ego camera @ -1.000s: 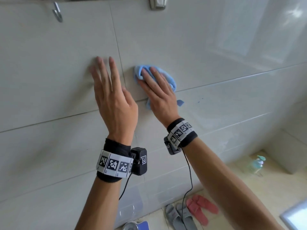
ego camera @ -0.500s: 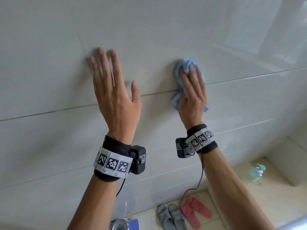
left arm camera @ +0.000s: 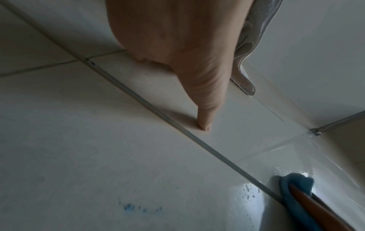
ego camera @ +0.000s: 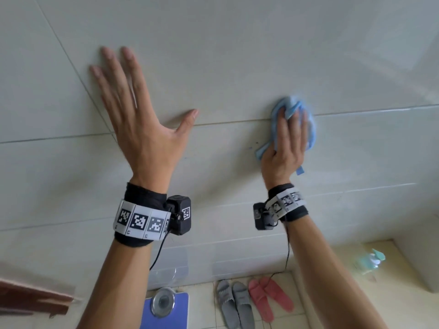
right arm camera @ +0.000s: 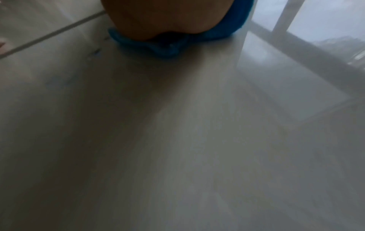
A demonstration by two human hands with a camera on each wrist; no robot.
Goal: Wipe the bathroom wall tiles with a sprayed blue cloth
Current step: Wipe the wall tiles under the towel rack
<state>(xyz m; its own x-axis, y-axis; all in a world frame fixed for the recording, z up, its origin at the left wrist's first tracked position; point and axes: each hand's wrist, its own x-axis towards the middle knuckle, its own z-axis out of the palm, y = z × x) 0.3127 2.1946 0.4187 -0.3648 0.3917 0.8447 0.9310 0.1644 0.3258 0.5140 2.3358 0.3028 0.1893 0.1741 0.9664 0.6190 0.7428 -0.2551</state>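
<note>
My right hand (ego camera: 286, 143) presses a bunched blue cloth (ego camera: 311, 129) flat against the pale wall tiles (ego camera: 237, 55), across a horizontal grout line. Its fingers lie straight over the cloth, and folds bulge out above and beside them. My left hand (ego camera: 133, 115) rests flat on the wall well to the left, fingers spread and thumb out, holding nothing. In the left wrist view the thumb (left arm camera: 203, 109) touches the tile by the grout line, and the cloth (left arm camera: 294, 186) sits at the lower right beside wet drops. The right wrist view shows the heel of the palm (right arm camera: 168, 18) on the cloth (right arm camera: 168, 48).
On the floor below stand a blue scale (ego camera: 166, 314), grey slippers (ego camera: 235, 302), pink slippers (ego camera: 268, 298) and a blurred green-capped spray bottle (ego camera: 370, 260). A white towel (left arm camera: 254, 31) hangs by my left hand, near a metal rail (left arm camera: 339, 121).
My right hand has slid the cloth to the right along the wall, away from my left hand. The left hand stays flat on the wall, its thumb now spread wider.
</note>
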